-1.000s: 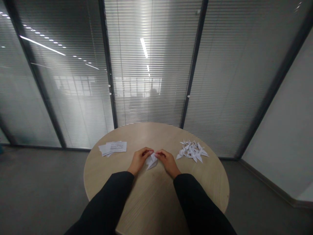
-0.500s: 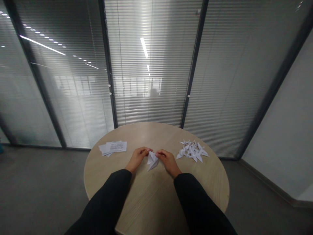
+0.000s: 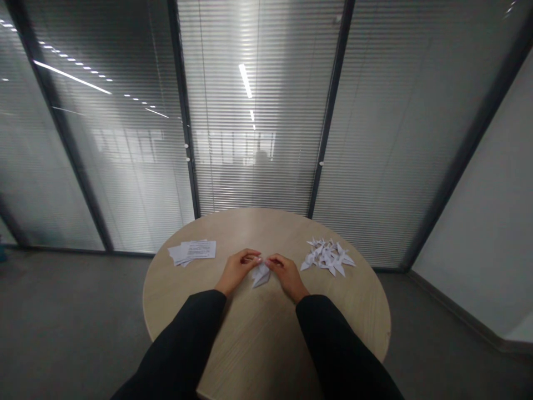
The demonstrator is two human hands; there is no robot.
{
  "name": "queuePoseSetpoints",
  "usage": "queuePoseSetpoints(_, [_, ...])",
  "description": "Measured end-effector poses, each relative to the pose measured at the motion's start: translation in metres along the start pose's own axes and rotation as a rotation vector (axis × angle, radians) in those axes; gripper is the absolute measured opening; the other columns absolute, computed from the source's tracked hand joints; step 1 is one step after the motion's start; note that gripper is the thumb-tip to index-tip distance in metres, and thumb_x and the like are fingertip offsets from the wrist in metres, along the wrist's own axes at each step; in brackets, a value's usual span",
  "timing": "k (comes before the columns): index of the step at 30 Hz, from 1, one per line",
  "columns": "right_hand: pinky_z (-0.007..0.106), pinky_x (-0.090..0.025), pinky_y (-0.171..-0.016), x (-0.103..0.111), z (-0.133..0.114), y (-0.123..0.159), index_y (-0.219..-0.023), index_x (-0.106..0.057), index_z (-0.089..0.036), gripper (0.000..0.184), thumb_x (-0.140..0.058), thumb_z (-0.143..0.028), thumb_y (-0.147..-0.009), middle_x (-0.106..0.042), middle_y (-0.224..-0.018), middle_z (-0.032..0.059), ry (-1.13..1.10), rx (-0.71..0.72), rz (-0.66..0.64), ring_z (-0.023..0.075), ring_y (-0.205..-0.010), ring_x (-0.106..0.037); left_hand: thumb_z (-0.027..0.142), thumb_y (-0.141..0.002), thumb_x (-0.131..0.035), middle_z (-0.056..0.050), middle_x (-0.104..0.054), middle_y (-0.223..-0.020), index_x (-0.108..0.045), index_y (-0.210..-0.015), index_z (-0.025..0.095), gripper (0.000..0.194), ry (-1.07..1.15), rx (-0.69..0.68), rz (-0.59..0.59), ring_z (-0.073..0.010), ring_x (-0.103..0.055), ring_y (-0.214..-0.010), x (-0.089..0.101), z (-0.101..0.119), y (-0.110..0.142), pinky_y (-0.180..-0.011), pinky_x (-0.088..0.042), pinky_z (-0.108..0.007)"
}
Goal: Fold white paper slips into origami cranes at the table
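Observation:
A piece of white folded paper is between my two hands, just above the middle of the wooden table. My left hand pinches its upper left part, thumb and fingertips closed together. From the other side, my right hand grips the upper right edge between thumb and fingers. The paper has pointed flaps that hang toward me; its top is partly hidden by my fingertips. To the right of my right hand lies a pile of folded white paper cranes.
Several loose sheets of printed paper lie overlapping on the table's left side. Beyond the table's far edge stands a glass partition with blinds. A white wall rises at the right, and grey floor surrounds the table.
My left hand has shifted slightly right, its thumb now over the top of the folded paper, covering more of it. My right hand has hardly moved.

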State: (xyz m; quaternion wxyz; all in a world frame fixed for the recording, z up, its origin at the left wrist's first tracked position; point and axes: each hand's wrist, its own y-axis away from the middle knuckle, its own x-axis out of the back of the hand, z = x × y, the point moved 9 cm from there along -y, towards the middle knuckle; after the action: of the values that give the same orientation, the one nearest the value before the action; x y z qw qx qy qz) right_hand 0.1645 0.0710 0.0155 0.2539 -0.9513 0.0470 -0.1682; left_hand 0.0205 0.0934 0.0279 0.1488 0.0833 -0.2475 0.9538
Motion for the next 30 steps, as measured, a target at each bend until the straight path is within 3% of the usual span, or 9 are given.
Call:
queuePoseSetpoints(6, [0.025,-0.044,-0.064,-0.002,-0.003,0.002,-0.077,-0.065,-0.018,0.025,-0.058,-0.042,-0.076,-0.066,-0.073,0.0014,-0.022,-0.026,-0.006,0.0159,-0.067,-0.059,0.036,-0.070,-0.068,-0.004,-0.070,-0.082,-0.068,-0.086,0.018,0.024,-0.156,-0.033,0.076,-0.0165,-0.063,-0.074,0.003,0.003,0.001,-0.074,-0.048,-0.028])
queuePoseSetpoints(17, [0.027,-0.046,-0.064,0.001,-0.004,0.001,-0.077,-0.067,-0.018,0.025,-0.060,-0.042,-0.074,-0.068,-0.074,0.0027,-0.009,-0.054,0.012,0.0173,-0.067,-0.062,0.032,-0.074,-0.063,-0.004,-0.067,-0.076,-0.064,-0.096,0.015,0.027,0.048,-0.006,0.076,-0.0154,-0.062,-0.072,0.008,0.002,0.000,-0.070,-0.046,-0.025])
queuePoseSetpoints(30, [0.028,-0.047,-0.063,0.007,-0.003,0.001,-0.072,-0.068,-0.018,0.024,-0.064,-0.041,-0.071,-0.069,-0.069,0.0026,-0.005,-0.065,0.059,0.0180,-0.064,-0.062,0.036,-0.076,-0.062,-0.007,-0.069,-0.082,-0.063,-0.104,0.015,0.035,0.056,-0.021,0.058,-0.0180,-0.063,-0.080,0.007,0.004,0.001,-0.080,-0.046,-0.030])
